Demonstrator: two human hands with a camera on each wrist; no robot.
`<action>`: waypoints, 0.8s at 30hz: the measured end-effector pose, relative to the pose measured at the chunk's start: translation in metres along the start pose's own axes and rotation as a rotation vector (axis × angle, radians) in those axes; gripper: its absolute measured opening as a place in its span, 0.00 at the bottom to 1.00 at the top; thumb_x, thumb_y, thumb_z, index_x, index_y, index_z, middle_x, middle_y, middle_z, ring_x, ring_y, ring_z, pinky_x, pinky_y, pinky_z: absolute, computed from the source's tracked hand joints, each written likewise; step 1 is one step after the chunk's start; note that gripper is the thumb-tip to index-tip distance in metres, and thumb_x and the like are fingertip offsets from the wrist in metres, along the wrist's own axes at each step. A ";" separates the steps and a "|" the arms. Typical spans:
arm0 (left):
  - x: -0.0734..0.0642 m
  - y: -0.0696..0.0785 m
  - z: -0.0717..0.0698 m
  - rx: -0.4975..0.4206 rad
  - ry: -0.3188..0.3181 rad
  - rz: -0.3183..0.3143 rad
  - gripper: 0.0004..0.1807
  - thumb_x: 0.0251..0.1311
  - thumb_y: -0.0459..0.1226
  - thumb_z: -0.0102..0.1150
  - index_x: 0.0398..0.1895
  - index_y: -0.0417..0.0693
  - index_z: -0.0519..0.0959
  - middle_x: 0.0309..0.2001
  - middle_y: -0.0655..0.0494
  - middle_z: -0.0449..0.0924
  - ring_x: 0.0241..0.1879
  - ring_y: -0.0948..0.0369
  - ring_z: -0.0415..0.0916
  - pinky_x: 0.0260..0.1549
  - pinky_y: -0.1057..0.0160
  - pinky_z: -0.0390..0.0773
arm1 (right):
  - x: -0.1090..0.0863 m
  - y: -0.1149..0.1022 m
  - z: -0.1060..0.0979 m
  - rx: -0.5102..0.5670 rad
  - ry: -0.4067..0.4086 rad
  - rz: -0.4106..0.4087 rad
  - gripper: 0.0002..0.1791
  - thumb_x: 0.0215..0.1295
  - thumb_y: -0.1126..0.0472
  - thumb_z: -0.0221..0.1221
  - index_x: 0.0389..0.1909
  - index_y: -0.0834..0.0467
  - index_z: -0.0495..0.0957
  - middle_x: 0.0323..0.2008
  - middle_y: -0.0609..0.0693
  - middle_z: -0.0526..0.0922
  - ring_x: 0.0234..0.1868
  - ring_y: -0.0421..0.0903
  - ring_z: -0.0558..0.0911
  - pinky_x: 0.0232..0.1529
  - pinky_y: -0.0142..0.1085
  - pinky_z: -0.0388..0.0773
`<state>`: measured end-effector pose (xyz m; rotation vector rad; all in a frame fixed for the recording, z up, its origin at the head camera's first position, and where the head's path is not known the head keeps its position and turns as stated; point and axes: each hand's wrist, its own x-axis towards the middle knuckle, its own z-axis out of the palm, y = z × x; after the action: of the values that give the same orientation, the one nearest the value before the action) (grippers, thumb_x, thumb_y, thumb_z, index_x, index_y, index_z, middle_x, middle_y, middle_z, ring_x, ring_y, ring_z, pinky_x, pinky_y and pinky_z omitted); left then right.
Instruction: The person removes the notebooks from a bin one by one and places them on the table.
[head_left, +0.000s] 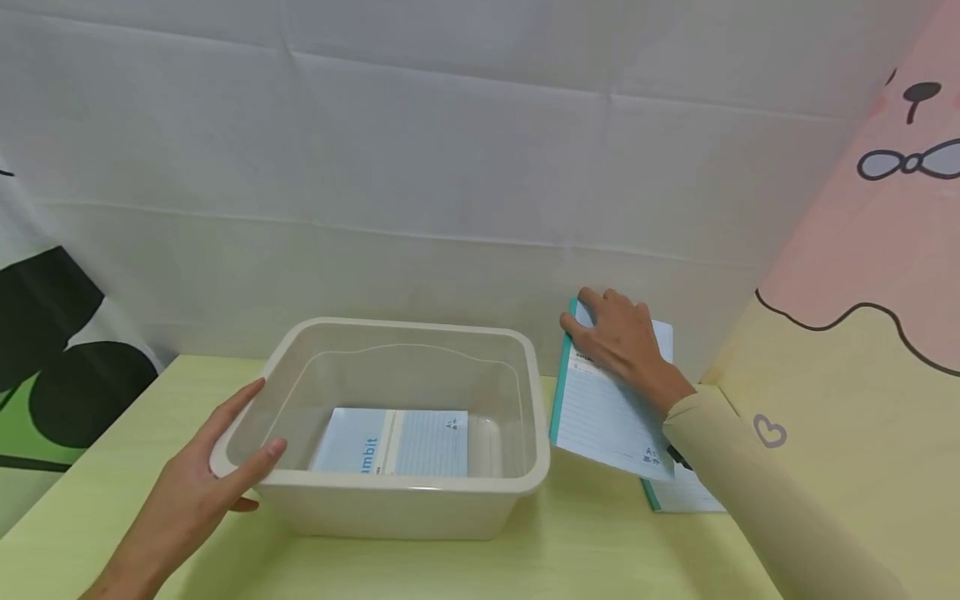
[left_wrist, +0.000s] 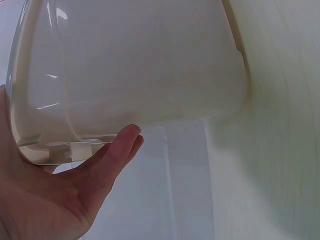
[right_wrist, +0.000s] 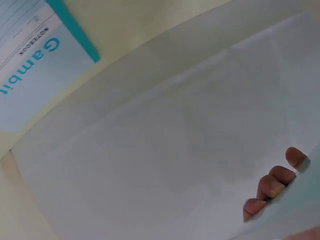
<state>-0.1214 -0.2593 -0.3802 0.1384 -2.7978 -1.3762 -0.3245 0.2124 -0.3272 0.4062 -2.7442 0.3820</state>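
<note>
A cream plastic basin stands on the table, and my left hand grips its near left corner, thumb at the front rim. Inside lies a pale blue notebook, flat on the bottom. To the right of the basin, my right hand holds another notebook with a teal spine, raised and tilted above the table. In the right wrist view its fingertips curl over the edge of that notebook. A further teal-spined notebook lies on the table, partly hidden under my right arm; its "Gambit" cover shows in the right wrist view.
The pale yellow-green table runs back to a creased white sheet hung behind the basin. At the right, a pink and yellow printed panel borders the table. A black and green print is at the left.
</note>
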 end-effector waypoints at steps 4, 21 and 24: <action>-0.001 0.000 0.000 -0.004 0.002 0.001 0.45 0.74 0.55 0.56 0.84 0.81 0.40 0.74 0.36 0.63 0.42 0.82 0.69 0.32 0.61 0.87 | -0.010 0.008 0.014 -0.059 0.007 -0.050 0.33 0.67 0.39 0.53 0.66 0.54 0.77 0.36 0.57 0.78 0.35 0.54 0.74 0.39 0.45 0.63; 0.000 0.003 0.000 -0.013 0.008 -0.004 0.45 0.74 0.56 0.56 0.84 0.81 0.40 0.74 0.37 0.63 0.45 0.76 0.71 0.32 0.60 0.87 | -0.036 -0.004 0.096 -0.028 -0.139 -0.086 0.31 0.68 0.32 0.56 0.62 0.48 0.79 0.38 0.56 0.81 0.38 0.54 0.77 0.38 0.44 0.65; -0.001 0.003 0.000 -0.020 0.001 -0.014 0.45 0.74 0.56 0.56 0.84 0.82 0.40 0.75 0.37 0.62 0.45 0.74 0.72 0.33 0.60 0.87 | -0.038 -0.004 0.106 -0.036 -0.169 -0.098 0.33 0.68 0.33 0.55 0.67 0.46 0.77 0.33 0.53 0.77 0.33 0.51 0.72 0.36 0.42 0.59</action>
<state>-0.1209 -0.2573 -0.3781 0.1583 -2.7874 -1.4057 -0.3197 0.1844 -0.4363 0.5852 -2.8750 0.2850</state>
